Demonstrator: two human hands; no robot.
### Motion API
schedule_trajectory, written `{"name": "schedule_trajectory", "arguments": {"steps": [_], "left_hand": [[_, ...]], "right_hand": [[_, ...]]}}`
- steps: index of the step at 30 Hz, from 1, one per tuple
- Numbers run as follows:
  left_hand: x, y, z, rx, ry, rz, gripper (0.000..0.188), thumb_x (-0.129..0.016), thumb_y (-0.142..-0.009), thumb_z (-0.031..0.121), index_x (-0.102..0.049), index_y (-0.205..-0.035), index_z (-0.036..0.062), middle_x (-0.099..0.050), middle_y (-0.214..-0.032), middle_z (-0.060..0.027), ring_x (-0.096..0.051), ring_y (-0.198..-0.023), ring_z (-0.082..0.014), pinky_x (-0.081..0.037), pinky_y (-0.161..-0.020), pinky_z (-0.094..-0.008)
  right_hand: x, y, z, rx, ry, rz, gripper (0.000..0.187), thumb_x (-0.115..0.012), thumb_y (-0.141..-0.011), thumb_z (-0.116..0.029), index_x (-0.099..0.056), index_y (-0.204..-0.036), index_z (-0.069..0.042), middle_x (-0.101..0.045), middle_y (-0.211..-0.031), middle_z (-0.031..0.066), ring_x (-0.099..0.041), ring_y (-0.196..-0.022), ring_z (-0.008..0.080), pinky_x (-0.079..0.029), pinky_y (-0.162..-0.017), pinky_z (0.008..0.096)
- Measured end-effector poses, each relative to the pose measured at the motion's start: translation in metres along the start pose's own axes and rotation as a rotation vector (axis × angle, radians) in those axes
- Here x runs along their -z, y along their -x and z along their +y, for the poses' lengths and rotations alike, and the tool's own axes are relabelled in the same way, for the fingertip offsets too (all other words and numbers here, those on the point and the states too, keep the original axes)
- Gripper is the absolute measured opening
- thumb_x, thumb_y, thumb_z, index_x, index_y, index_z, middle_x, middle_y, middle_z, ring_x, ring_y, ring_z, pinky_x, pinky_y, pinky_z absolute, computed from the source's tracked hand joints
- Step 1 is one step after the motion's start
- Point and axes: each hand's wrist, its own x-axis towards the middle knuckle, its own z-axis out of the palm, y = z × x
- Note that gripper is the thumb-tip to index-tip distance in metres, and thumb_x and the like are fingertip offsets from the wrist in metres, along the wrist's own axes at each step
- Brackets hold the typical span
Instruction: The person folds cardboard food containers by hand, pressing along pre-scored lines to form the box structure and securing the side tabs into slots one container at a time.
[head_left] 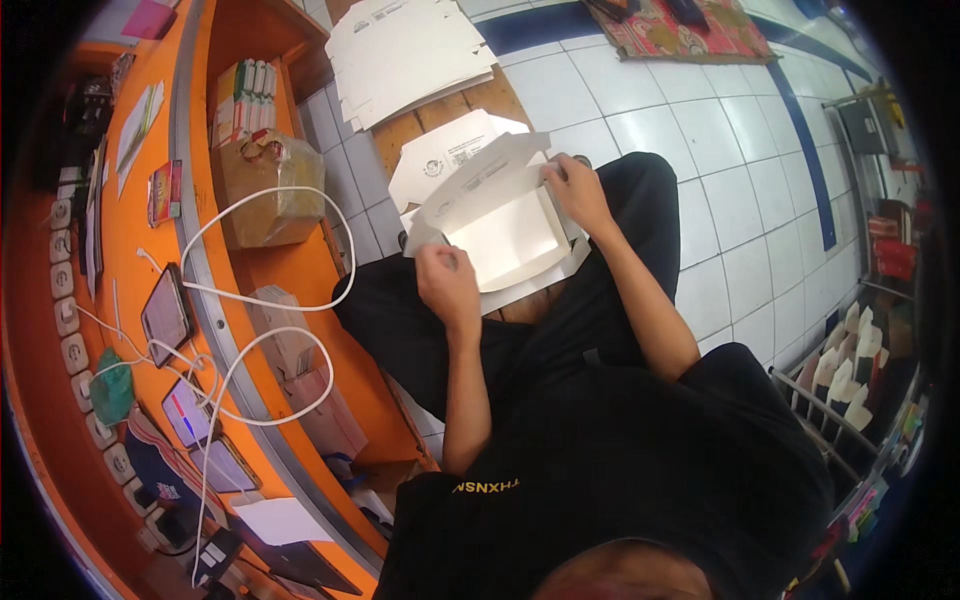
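A white cardboard box (pixel 505 235), partly folded with its lid flap raised, rests over my lap. My left hand (pixel 447 285) grips the box's near left corner. My right hand (pixel 577 192) pinches the far right edge by the lid. Both forearms come up from the lower edge, over black trousers. Beneath the box lie other flat white box blanks (pixel 445 150) on a wooden surface.
A stack of flat white box blanks (pixel 405 55) lies further off on the tiled floor. On my left runs an orange counter (pixel 130 240) with phones, white cables, sockets and a taped brown parcel (pixel 268 190). A patterned rug (pixel 680 30) lies ahead; racks stand at right.
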Motion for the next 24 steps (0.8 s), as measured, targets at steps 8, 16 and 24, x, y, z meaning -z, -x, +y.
{"name": "schedule_trajectory", "arguments": {"steps": [8,16,24], "left_hand": [[-0.049,0.001,0.054,0.129,0.255,-0.633,0.029,-0.071,-0.096,0.026,-0.075,-0.106,-0.0001,-0.075,-0.085,-0.0166,-0.072,-0.073,-0.0271,-0.056,-0.073,-0.0383],[-0.074,0.007,0.019,0.462,0.606,-0.692,0.026,-0.06,-0.104,0.015,-0.075,-0.103,-0.0071,-0.074,-0.087,-0.0093,-0.072,-0.072,-0.0161,-0.062,-0.063,-0.0296],[-0.044,0.001,0.037,0.537,0.826,-0.684,0.037,-0.059,-0.107,0.026,-0.07,-0.122,-0.0058,-0.075,-0.097,-0.0121,-0.072,-0.078,-0.0182,-0.059,-0.068,-0.0296]], "right_hand": [[-0.012,0.025,-0.007,0.01,-0.047,-0.061,0.031,-0.067,-0.093,-0.028,-0.077,-0.1,0.0,-0.073,-0.084,0.0236,-0.073,-0.08,0.0414,-0.057,-0.075,0.0453],[-0.031,0.046,-0.006,-0.006,-0.078,-0.085,0.024,-0.073,-0.086,-0.023,-0.076,-0.094,-0.001,-0.072,-0.077,0.0235,-0.072,-0.074,0.039,-0.058,-0.071,0.042],[-0.036,0.066,-0.002,-0.26,-0.613,-0.345,0.049,-0.059,-0.101,-0.029,-0.052,-0.145,-0.007,-0.069,-0.093,0.0132,-0.064,-0.082,0.0178,-0.052,-0.07,0.0328]]}}
